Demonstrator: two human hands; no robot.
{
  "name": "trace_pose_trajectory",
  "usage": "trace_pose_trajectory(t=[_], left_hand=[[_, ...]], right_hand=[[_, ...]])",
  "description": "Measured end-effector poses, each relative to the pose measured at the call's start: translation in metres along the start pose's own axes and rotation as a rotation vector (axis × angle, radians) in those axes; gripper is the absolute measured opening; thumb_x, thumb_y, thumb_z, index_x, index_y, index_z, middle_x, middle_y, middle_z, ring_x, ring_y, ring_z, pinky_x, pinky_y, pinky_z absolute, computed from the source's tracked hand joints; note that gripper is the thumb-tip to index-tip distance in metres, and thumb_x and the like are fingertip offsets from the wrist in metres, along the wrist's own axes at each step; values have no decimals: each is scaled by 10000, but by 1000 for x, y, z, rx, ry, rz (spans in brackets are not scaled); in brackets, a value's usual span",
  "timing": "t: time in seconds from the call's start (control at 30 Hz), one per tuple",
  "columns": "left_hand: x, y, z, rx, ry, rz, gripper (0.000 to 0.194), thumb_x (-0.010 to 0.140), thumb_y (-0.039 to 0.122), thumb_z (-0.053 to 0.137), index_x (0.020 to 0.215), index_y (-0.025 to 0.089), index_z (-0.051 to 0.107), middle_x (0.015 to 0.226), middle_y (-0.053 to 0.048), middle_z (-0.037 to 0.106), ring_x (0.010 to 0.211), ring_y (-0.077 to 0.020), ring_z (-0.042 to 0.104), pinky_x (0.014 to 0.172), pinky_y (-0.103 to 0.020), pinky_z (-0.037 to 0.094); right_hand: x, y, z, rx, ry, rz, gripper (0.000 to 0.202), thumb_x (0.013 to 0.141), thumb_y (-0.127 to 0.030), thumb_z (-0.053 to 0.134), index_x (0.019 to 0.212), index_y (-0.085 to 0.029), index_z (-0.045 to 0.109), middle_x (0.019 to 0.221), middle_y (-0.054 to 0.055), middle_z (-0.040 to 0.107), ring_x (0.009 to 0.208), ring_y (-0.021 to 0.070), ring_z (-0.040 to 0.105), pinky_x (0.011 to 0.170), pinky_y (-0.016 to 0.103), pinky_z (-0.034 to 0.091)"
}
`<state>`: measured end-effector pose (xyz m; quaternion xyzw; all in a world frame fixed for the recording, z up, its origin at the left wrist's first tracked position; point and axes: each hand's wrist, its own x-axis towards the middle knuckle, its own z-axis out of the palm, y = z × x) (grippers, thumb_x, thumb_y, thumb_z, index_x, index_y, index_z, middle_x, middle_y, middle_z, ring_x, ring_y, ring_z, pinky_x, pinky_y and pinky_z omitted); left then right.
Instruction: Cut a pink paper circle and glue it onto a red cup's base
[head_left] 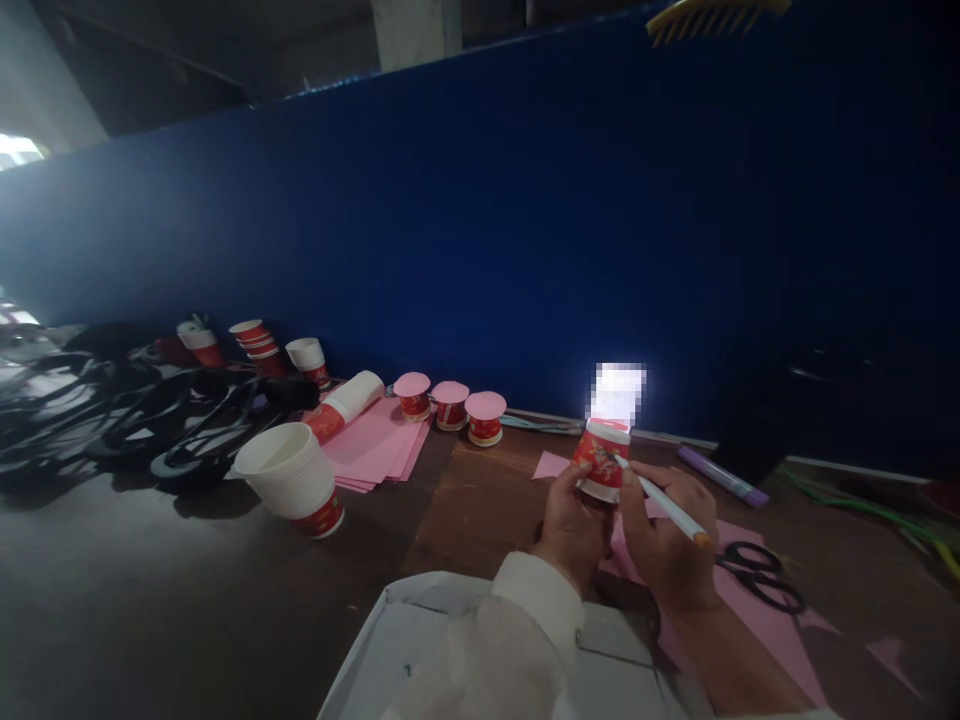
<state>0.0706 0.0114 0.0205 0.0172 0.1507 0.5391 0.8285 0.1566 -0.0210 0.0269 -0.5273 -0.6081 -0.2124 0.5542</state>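
Note:
A red paper cup point(602, 455) with a floral print is held upside down in my left hand point(574, 520), whose fingers wrap its lower left side. My right hand point(675, 530) pinches a white pen point(667, 507) with an orange end, its tip at the printed side of the cup. Pink paper point(765, 640) lies beneath and right of my right hand, with black-handled scissors point(761, 575) on it. Left of my hands, three short red cups with pink discs on top point(486, 418) stand in a row.
Stacked white cups point(289, 475) and pink sheets point(382, 445) lie left, beside black headset-like straps point(187, 425). A purple marker point(724, 475) and green cords point(855, 510) lie right. A blue partition point(450, 230) rises behind; a bright blurred screen point(616, 392) stands before it. A white box point(420, 620) is nearest.

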Motion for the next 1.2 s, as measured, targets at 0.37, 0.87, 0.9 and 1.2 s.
trace_pose_trajectory(t=[0.37,0.87,0.9,1.2], left_hand=[[-4,2,4,-6,-11,-4,133,759,142,670,859,104,750,860,-84,747,755,-159,688,784,-247,534],[-3,3,3,-17,-17,-16,158,743,147,688,876,92,753,878,-100,747,781,-163,688,813,-241,534],[-3,3,2,-19,-20,-18,158,749,147,686,880,92,755,877,-99,748,783,-164,688,809,-241,535],[0,0,0,-60,-22,-5,169,779,125,679,925,97,760,930,-103,761,850,-173,705,844,-248,544]], right_hand=[[0,3,0,-34,32,-87,97,947,-268,634,921,-194,692,834,67,766,766,225,707,874,435,504],[-1,5,0,-36,46,-86,92,940,-260,641,925,-185,692,804,66,760,722,219,702,835,420,514],[-1,5,0,-39,45,-87,94,941,-261,640,926,-184,692,805,66,760,718,218,700,839,422,512],[2,2,-2,7,58,-33,114,962,-234,603,966,-176,702,891,86,763,820,228,719,770,371,523]])
